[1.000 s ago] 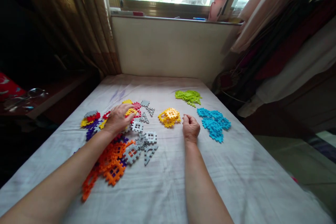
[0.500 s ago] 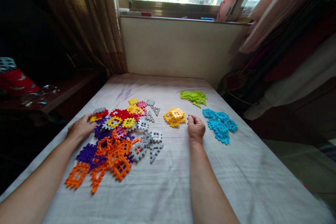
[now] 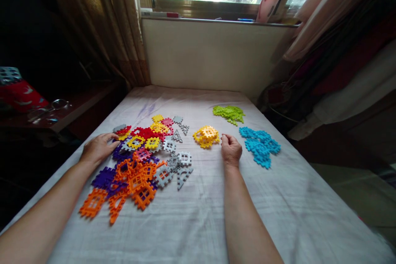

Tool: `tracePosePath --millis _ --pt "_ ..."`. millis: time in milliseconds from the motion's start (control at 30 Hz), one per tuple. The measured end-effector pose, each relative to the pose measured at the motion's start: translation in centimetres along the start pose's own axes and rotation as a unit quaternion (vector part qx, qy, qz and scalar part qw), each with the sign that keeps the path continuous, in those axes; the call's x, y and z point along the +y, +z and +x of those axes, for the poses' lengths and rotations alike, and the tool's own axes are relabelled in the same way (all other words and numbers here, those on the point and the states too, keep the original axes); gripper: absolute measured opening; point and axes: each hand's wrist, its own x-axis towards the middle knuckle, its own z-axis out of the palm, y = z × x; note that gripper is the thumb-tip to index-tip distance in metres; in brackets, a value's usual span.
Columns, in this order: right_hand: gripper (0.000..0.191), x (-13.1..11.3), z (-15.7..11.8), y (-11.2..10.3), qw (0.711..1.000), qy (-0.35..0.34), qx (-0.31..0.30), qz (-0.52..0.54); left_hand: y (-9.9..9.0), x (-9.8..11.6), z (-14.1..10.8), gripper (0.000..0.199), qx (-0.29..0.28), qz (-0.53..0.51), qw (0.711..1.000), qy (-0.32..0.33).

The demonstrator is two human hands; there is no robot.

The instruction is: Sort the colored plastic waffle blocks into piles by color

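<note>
A mixed pile of interlocking plastic pieces lies on the left of the cloth, with orange pieces (image 3: 136, 182) nearest me, purple pieces (image 3: 104, 177) beside them, red pieces (image 3: 145, 133) behind and grey pieces (image 3: 163, 176) on the right. My left hand (image 3: 98, 148) is at the pile's left edge, fingers apart, by a yellow piece (image 3: 124, 135) and a grey piece (image 3: 119, 128). My right hand (image 3: 231, 150) rests closed on the cloth, its fingertips hiding whatever they may hold. It lies between a small yellow heap (image 3: 206, 137) and a blue heap (image 3: 260, 146).
A green heap (image 3: 229, 114) lies toward the back of the cloth-covered surface (image 3: 192, 222). Glasses (image 3: 52, 107) and a red container (image 3: 21, 95) are on a dark ledge at the left. A pink cup (image 3: 266, 8) stands on the windowsill.
My left hand has shifted slightly right and its fingers have opened. The grey, red and yellow pieces beside it now lie spread apart. My right hand stays in place.
</note>
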Motion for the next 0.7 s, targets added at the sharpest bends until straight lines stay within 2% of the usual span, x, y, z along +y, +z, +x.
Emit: tracePosePath --millis 267,400,500,600,700 --pt "0.044 0.1 0.0 0.0 1.0 -0.007 0.005 -0.001 -0.7 1.0 -0.3 0.024 0.016 -0.033 0.998 0.049" --pt "0.045 0.3 0.1 0.0 1.0 -0.005 0.002 -0.005 -1.8 1.5 -0.6 0.027 0.027 -0.08 0.996 0.015" --pt "0.045 0.3 0.1 0.0 1.0 -0.004 0.001 -0.01 -2.8 1.8 -0.8 0.029 0.059 -0.101 0.993 -0.012" --pt "0.044 0.3 0.1 0.1 1.0 -0.012 0.0 -0.013 -3.3 2.6 -0.9 0.032 0.098 -0.167 0.981 0.004" --pt "0.043 0.3 0.0 0.1 1.0 -0.011 0.004 -0.01 -3.2 4.7 -0.9 0.036 0.105 -0.257 0.96 0.035"
